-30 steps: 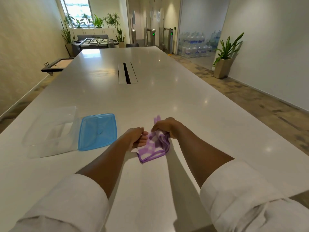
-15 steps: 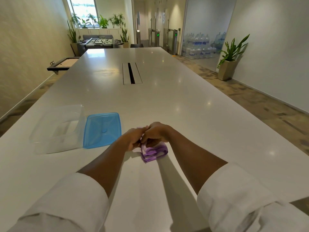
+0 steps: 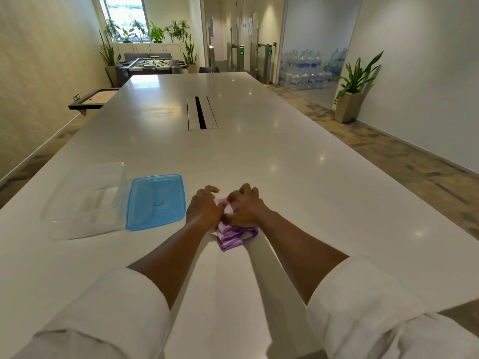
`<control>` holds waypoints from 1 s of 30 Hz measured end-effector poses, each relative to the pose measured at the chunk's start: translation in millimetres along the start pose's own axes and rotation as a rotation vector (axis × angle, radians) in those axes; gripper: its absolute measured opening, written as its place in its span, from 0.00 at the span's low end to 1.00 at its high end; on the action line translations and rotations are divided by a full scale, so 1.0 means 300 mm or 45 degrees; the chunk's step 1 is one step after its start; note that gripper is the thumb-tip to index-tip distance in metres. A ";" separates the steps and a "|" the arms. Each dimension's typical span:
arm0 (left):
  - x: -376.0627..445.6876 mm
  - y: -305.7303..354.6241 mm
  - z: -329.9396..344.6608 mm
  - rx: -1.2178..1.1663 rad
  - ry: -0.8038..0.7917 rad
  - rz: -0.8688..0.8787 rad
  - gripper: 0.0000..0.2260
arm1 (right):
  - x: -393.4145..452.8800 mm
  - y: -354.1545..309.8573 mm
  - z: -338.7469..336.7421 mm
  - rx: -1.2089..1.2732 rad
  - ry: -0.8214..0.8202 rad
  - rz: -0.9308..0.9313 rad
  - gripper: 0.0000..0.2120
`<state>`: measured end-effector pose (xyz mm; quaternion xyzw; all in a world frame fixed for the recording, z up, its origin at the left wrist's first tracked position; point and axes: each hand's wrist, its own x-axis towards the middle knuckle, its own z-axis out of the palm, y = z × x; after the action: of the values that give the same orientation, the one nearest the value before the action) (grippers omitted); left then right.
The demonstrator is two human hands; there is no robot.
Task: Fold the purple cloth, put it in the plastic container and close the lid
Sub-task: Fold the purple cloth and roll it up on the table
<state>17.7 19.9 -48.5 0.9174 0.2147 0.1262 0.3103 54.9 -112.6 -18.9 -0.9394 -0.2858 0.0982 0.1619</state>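
The purple checked cloth [image 3: 234,235] lies bunched into a small folded wad on the white table [image 3: 285,177], near the front. My left hand [image 3: 204,209] and my right hand [image 3: 246,207] sit side by side on top of it, fingers curled and pressing on the fabric; most of the cloth is hidden under them. To the left lies the blue lid [image 3: 156,202], flat on the table. Beyond it stands the clear plastic container [image 3: 85,200], uncovered and with nothing inside.
A cable slot [image 3: 201,113] runs along the table's middle, farther back. The table's right edge drops to carpeted floor with a potted plant [image 3: 353,89] by the wall. A low shelf [image 3: 90,99] sticks out from the left wall.
The cloth went from held up and spread between my hands to folded small and pressed down on the table. Both hands came together over it.
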 end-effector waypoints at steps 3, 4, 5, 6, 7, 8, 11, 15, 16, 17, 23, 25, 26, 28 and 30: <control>-0.014 0.016 0.014 0.124 0.209 0.220 0.14 | -0.012 0.017 0.030 -0.055 -0.010 -0.021 0.35; -0.018 0.025 0.017 0.116 0.249 0.290 0.13 | -0.018 0.019 0.040 -0.066 -0.015 -0.030 0.36; -0.019 0.033 0.020 0.091 0.252 0.351 0.12 | -0.023 0.017 0.049 -0.094 -0.013 -0.044 0.37; -0.018 0.040 0.023 0.053 0.219 0.399 0.12 | -0.026 0.015 0.056 -0.136 -0.011 -0.059 0.38; -0.018 0.047 0.027 0.016 0.152 0.435 0.13 | -0.027 0.011 0.061 -0.174 -0.014 -0.072 0.39; -0.020 0.053 0.031 -0.011 0.066 0.463 0.15 | -0.029 0.008 0.064 -0.191 -0.024 -0.080 0.41; -0.033 0.052 0.049 -0.023 -0.144 0.526 0.18 | -0.034 0.013 0.065 -0.210 -0.064 -0.113 0.40; -0.046 0.022 0.075 0.074 -0.296 0.508 0.24 | -0.054 0.028 0.075 -0.254 -0.076 -0.137 0.42; -0.047 0.015 0.080 0.109 -0.320 0.510 0.25 | -0.057 0.027 0.078 -0.241 -0.084 -0.140 0.45; -0.048 0.008 0.084 0.137 -0.334 0.509 0.26 | -0.060 0.025 0.082 -0.230 -0.095 -0.140 0.49; -0.052 -0.013 0.104 0.184 -0.296 0.463 0.27 | -0.050 0.020 0.102 -0.256 -0.086 -0.108 0.62; -0.048 -0.017 0.109 0.160 -0.303 0.439 0.28 | -0.043 0.017 0.107 -0.277 -0.087 -0.083 0.63; -0.046 -0.018 0.109 0.141 -0.315 0.415 0.29 | -0.039 0.017 0.108 -0.281 -0.089 -0.075 0.63; -0.039 -0.021 0.112 0.081 -0.314 0.349 0.29 | -0.032 0.017 0.108 -0.255 -0.084 -0.066 0.61; -0.031 -0.023 0.110 0.010 -0.277 0.244 0.29 | -0.028 0.017 0.105 -0.210 -0.064 -0.055 0.58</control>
<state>19.3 3.4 -79.3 0.9432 0.0918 0.0542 0.3147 41.8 -113.6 -49.3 -0.9404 -0.3171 0.0946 0.0790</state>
